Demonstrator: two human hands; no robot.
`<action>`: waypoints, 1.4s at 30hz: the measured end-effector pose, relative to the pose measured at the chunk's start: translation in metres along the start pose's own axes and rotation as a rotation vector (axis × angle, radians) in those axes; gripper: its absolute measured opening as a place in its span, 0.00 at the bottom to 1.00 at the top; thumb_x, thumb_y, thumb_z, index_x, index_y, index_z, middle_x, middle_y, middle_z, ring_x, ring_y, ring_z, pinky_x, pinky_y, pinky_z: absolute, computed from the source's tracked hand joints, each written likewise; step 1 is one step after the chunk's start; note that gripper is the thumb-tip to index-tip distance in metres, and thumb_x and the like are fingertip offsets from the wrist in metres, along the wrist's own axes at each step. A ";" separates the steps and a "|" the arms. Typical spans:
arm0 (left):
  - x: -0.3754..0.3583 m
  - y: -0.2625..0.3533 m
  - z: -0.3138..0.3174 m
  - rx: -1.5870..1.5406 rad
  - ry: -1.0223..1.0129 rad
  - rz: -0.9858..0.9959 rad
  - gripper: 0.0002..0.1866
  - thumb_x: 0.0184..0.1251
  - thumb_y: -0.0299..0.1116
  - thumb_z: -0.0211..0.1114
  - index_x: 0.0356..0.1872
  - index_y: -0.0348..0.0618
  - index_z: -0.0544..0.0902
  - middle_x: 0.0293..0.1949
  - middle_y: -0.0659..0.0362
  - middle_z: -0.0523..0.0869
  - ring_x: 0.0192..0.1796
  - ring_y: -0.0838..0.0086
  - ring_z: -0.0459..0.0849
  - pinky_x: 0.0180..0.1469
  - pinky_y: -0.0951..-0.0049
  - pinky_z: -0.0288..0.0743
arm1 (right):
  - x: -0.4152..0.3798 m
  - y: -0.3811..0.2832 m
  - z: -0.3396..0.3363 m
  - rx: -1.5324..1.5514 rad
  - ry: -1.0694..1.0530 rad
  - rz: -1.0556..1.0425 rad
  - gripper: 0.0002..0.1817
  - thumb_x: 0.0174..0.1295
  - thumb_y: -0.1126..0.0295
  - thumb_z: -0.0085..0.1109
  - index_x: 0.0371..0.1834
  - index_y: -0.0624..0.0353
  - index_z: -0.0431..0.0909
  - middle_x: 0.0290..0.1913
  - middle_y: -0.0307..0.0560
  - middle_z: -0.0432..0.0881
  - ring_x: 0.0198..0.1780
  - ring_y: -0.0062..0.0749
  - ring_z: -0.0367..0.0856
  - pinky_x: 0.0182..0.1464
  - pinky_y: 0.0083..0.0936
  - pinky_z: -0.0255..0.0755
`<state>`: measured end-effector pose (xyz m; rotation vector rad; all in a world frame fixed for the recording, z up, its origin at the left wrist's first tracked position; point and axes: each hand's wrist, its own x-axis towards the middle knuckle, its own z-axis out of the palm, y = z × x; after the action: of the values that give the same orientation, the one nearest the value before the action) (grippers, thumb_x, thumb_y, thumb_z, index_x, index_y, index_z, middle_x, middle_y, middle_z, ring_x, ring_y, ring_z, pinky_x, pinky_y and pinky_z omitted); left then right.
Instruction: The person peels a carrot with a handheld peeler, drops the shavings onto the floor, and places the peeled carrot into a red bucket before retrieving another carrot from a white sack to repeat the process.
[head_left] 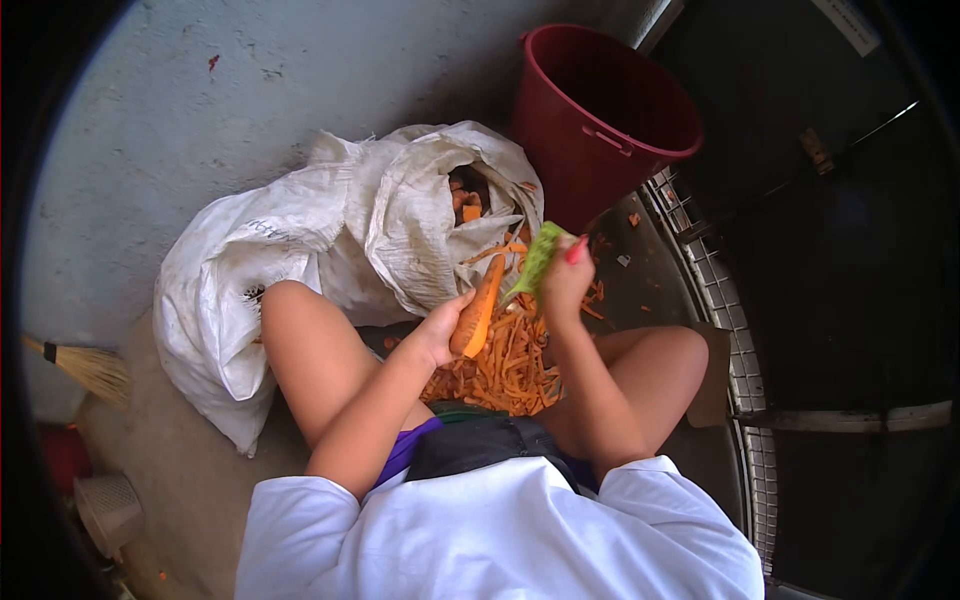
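Observation:
My left hand (440, 328) is wrapped round the lower end of a large carrot (481, 308), which tilts up and away from me. Bright orange strips of bare flesh show on it beside duller skin. To the right of the carrot, my right hand (567, 282) grips a green peeler (537, 262) with a bit of red by the fingers. The peeler's lower tip is close to the carrot's side, a small gap between them in this view. Below both hands, a heap of orange peelings (512, 368) lies between my legs.
White woven sacks (330, 215) slump against the wall, one open with carrots inside. A tall dark red bucket (570, 150) stands at the back right, near a metal grille (735, 290). A broom (95, 370) and a light basket (108, 510) are at the left.

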<state>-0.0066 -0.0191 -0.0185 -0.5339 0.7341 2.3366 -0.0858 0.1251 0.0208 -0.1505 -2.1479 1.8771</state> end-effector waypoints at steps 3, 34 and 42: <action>-0.005 -0.002 0.017 -0.153 0.000 0.046 0.17 0.64 0.44 0.42 0.40 0.43 0.72 0.32 0.56 0.77 0.31 0.69 0.78 0.32 0.67 0.75 | -0.038 0.003 0.022 -0.006 -0.158 -0.075 0.12 0.60 0.68 0.45 0.21 0.61 0.65 0.15 0.40 0.63 0.21 0.22 0.60 0.24 0.22 0.59; 0.005 -0.012 0.014 -0.096 0.025 0.102 0.16 0.65 0.44 0.43 0.43 0.43 0.71 0.33 0.60 0.78 0.33 0.75 0.78 0.33 0.74 0.74 | -0.049 -0.010 0.024 -0.284 -0.138 -0.077 0.04 0.50 0.76 0.48 0.28 0.64 0.70 0.22 0.59 0.73 0.26 0.52 0.72 0.28 0.34 0.64; 0.001 -0.005 0.017 -0.061 -0.021 0.153 0.16 0.64 0.43 0.44 0.39 0.42 0.72 0.32 0.59 0.79 0.31 0.74 0.79 0.31 0.73 0.76 | -0.042 -0.004 0.029 -0.256 -0.147 -0.071 0.06 0.54 0.71 0.48 0.26 0.64 0.70 0.20 0.59 0.72 0.24 0.52 0.71 0.27 0.35 0.63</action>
<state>-0.0072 -0.0043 -0.0081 -0.4938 0.7188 2.5094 -0.0537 0.0854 0.0153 0.0129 -2.4524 1.6147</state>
